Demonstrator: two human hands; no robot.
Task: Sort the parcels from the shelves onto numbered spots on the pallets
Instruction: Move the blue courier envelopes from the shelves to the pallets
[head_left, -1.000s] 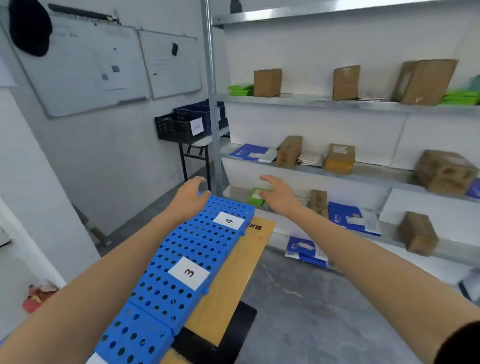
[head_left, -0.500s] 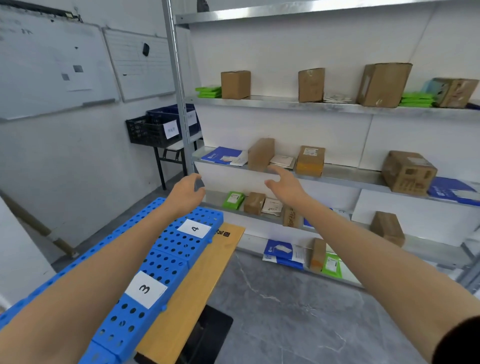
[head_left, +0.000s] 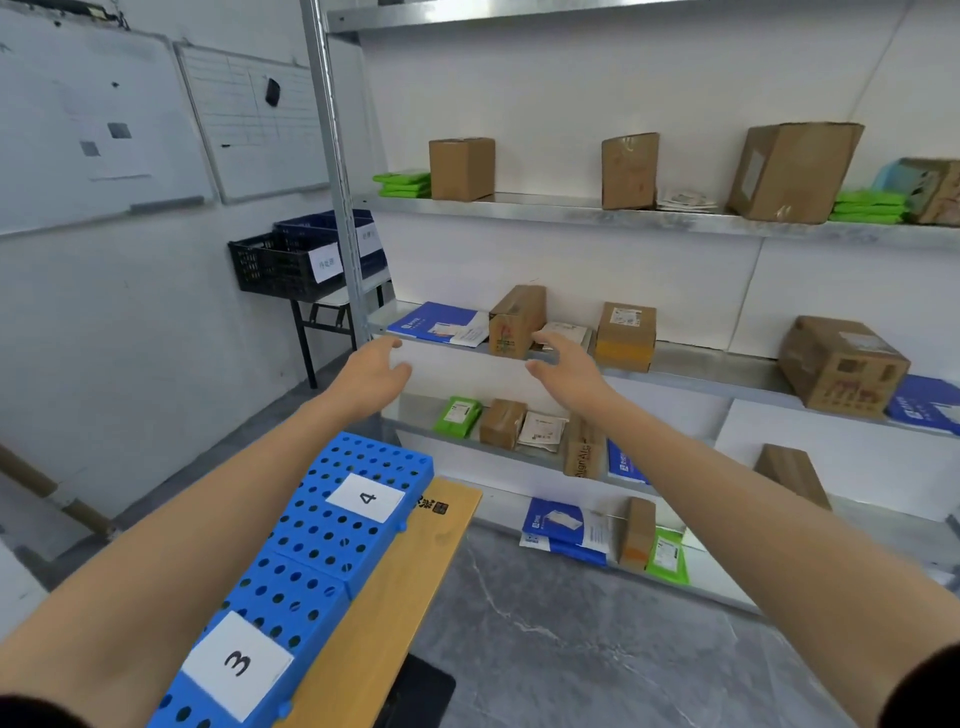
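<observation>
the box (head_left: 517, 322) sits on the middle shelf (head_left: 701, 364), just beyond and between both hands, narrow end facing out. the right hand (head_left: 569, 371) is nearer, the left hand (head_left: 371, 374) further aside. fingers apart, holding nothing.

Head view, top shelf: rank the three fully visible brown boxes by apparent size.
1. Large right box, clearly largest.
2-3. Left box and middle box look about alike; I won't rank them.
</observation>
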